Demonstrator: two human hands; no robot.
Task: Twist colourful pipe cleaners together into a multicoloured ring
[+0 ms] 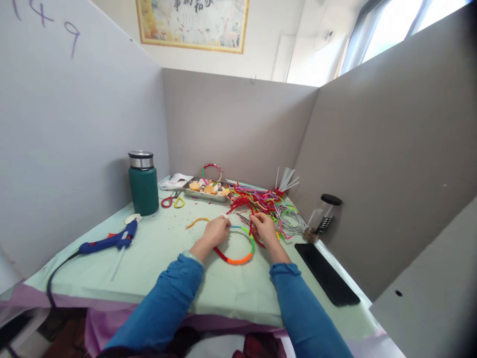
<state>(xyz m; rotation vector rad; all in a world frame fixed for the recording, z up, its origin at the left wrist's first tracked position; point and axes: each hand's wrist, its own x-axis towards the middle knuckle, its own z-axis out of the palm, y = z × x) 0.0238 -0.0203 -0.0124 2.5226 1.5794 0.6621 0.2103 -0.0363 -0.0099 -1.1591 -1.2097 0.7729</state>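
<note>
A ring (240, 261) wrapped in bands of orange, red, green and blue fuzzy pipe cleaner lies before me on the table. My left hand (216, 232) is closed on its upper left side, where a yellow-orange strand (197, 221) curls out beyond the fingers. At the ring's upper right, my right hand (265, 228) pinches a red pipe cleaner (251, 229) that hangs beside the green band. A slim metal tool (243, 218) shows by the right fingertips; whether it is held I cannot tell.
Behind my hands lie tangled pipe cleaners (257, 199) and a metal tray (203, 194) of small pieces. A green flask (143, 189), scissors (167, 202) and a blue glue gun (108, 242) stand left. A black phone (324, 271) and clear jar (325, 216) are right. Partitions enclose the table.
</note>
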